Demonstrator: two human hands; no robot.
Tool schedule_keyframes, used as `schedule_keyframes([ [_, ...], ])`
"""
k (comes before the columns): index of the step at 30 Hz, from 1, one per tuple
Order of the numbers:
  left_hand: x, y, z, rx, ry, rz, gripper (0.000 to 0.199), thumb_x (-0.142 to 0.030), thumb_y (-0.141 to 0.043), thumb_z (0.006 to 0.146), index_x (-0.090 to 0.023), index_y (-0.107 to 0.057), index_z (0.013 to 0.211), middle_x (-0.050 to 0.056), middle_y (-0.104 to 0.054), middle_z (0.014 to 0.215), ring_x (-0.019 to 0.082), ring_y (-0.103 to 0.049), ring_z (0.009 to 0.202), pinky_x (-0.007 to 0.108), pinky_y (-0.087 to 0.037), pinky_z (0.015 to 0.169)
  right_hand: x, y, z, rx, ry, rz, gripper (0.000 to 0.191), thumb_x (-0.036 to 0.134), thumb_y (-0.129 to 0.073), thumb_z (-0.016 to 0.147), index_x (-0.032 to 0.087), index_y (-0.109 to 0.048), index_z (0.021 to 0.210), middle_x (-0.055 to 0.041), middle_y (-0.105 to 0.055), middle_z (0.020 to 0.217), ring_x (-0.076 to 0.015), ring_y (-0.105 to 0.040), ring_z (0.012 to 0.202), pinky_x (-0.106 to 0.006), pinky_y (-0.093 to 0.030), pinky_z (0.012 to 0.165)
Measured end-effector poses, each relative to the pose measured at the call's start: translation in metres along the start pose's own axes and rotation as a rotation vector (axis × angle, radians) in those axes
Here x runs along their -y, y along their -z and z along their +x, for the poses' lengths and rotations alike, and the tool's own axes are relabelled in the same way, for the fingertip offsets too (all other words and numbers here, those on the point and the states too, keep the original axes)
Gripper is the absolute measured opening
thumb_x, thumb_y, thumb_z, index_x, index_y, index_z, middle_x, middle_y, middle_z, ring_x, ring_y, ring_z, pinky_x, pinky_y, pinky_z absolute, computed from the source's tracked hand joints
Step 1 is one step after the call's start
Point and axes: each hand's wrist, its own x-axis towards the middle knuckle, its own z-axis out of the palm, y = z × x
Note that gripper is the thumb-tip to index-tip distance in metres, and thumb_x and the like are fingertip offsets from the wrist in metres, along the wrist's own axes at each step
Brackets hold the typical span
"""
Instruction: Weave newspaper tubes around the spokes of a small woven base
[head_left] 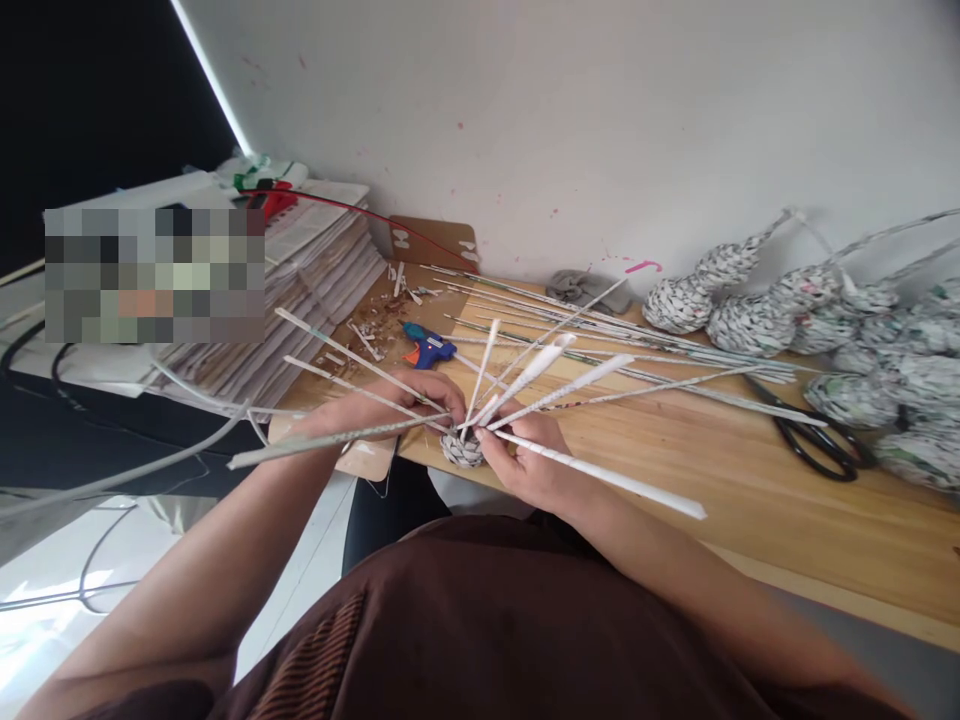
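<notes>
A small woven piece of rolled paper tubes point(461, 449) sits at the front edge of the wooden table, with several long tubes fanning outward from its top. My left hand point(420, 396) is closed at its far left side, fingertips pinching the base of the tubes there. On the other side, my right hand point(536, 462) grips the piece between thumb and fingers, close to where a thick white paper tube point(600, 472) sticks out to the right. Parts of the weave and some fingertips are hidden behind the tubes.
Behind my hands lie loose paper tubes point(660, 345) and a blue glue gun point(431, 347). Black-handled scissors point(817, 445) rest at right, beside several finished woven gourd shapes point(757, 320). Stacked newspapers point(300, 270) stand left, with cables point(202, 440) in front.
</notes>
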Motion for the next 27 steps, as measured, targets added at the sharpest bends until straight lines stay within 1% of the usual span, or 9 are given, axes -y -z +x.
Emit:
schedule_keyframes([
  [4, 0.000, -0.002, 0.001, -0.037, -0.097, 0.075, 0.017, -0.031, -0.067, 0.088, -0.015, -0.073, 0.093, 0.010, -0.072, 0.096, 0.018, -0.067, 0.085, 0.028, -0.054, 0.078, 0.003, 0.002, 0.002, 0.016, -0.002, 0.007, 0.010, 0.020, -0.056, 0.093, 0.021, -0.061, 0.085, -0.0033, -0.070, 0.088, -0.0162, -0.067, 0.080, -0.026, -0.051, 0.075],
  [7, -0.001, -0.006, 0.003, -0.076, -0.106, 0.107, 0.019, -0.033, -0.071, 0.085, -0.014, -0.074, 0.088, 0.010, -0.072, 0.092, 0.018, -0.067, 0.084, 0.028, -0.054, 0.077, 0.006, 0.004, 0.003, 0.029, -0.010, 0.019, 0.010, 0.020, -0.055, 0.094, 0.021, -0.060, 0.085, -0.0034, -0.070, 0.087, -0.0170, -0.068, 0.083, -0.027, -0.052, 0.076],
  [11, 0.004, -0.016, 0.004, -0.152, -0.012, 0.019, 0.019, -0.033, -0.074, 0.081, -0.015, -0.070, 0.083, 0.007, -0.071, 0.083, 0.016, -0.066, 0.073, 0.027, -0.054, 0.067, 0.007, 0.004, 0.002, 0.025, -0.033, -0.018, 0.006, 0.021, -0.056, 0.094, 0.022, -0.061, 0.091, -0.0043, -0.072, 0.090, -0.0183, -0.068, 0.084, -0.028, -0.052, 0.075],
  [13, 0.008, -0.023, 0.004, -0.233, 0.011, -0.017, 0.021, -0.033, -0.076, 0.078, -0.014, -0.067, 0.079, 0.006, -0.070, 0.079, 0.015, -0.065, 0.070, 0.025, -0.053, 0.064, 0.006, 0.004, 0.002, 0.019, -0.033, -0.030, 0.005, 0.021, -0.056, 0.094, 0.022, -0.061, 0.093, -0.0048, -0.072, 0.091, -0.0185, -0.068, 0.084, -0.029, -0.052, 0.076],
  [16, 0.013, -0.034, 0.003, -0.351, 0.074, -0.097, 0.024, -0.035, -0.076, 0.078, -0.014, -0.065, 0.081, 0.003, -0.068, 0.070, 0.013, -0.062, 0.061, 0.023, -0.051, 0.057, 0.004, 0.003, 0.002, 0.009, -0.009, -0.036, 0.007, 0.019, -0.055, 0.094, 0.022, -0.061, 0.094, -0.0050, -0.071, 0.091, -0.0191, -0.067, 0.085, -0.030, -0.052, 0.078],
  [18, 0.014, -0.039, 0.002, -0.417, 0.117, -0.094, 0.023, -0.034, -0.076, 0.077, -0.015, -0.065, 0.083, 0.002, -0.068, 0.068, 0.013, -0.063, 0.059, 0.023, -0.051, 0.056, 0.004, 0.002, 0.002, 0.006, -0.002, -0.030, 0.007, 0.019, -0.054, 0.094, 0.022, -0.060, 0.094, -0.0048, -0.071, 0.091, -0.0191, -0.067, 0.085, -0.030, -0.052, 0.079],
  [20, 0.011, -0.043, 0.001, -0.472, 0.119, -0.018, 0.022, -0.033, -0.077, 0.075, -0.015, -0.067, 0.084, 0.002, -0.070, 0.072, 0.014, -0.065, 0.063, 0.023, -0.052, 0.059, 0.003, 0.002, 0.001, 0.009, 0.007, -0.026, 0.007, 0.020, -0.054, 0.095, 0.022, -0.060, 0.094, -0.0040, -0.070, 0.089, -0.0182, -0.067, 0.083, -0.029, -0.052, 0.076],
  [24, 0.000, -0.045, -0.003, -0.484, 0.099, 0.192, 0.014, -0.030, -0.074, 0.075, -0.017, -0.072, 0.081, 0.002, -0.071, 0.074, 0.015, -0.066, 0.068, 0.024, -0.051, 0.063, -0.002, 0.001, 0.002, 0.025, 0.098, -0.056, 0.010, 0.022, -0.051, 0.096, 0.023, -0.060, 0.091, -0.0041, -0.069, 0.088, -0.0180, -0.065, 0.081, -0.029, -0.051, 0.075],
  [27, -0.009, -0.044, -0.004, -0.461, 0.119, 0.212, 0.012, -0.027, -0.073, 0.074, -0.017, -0.073, 0.081, 0.002, -0.071, 0.075, 0.015, -0.065, 0.066, 0.024, -0.049, 0.061, -0.004, 0.001, 0.002, 0.020, 0.206, -0.135, 0.010, 0.019, -0.051, 0.095, 0.023, -0.059, 0.091, -0.0047, -0.069, 0.086, -0.0200, -0.063, 0.083, -0.033, -0.051, 0.079],
])
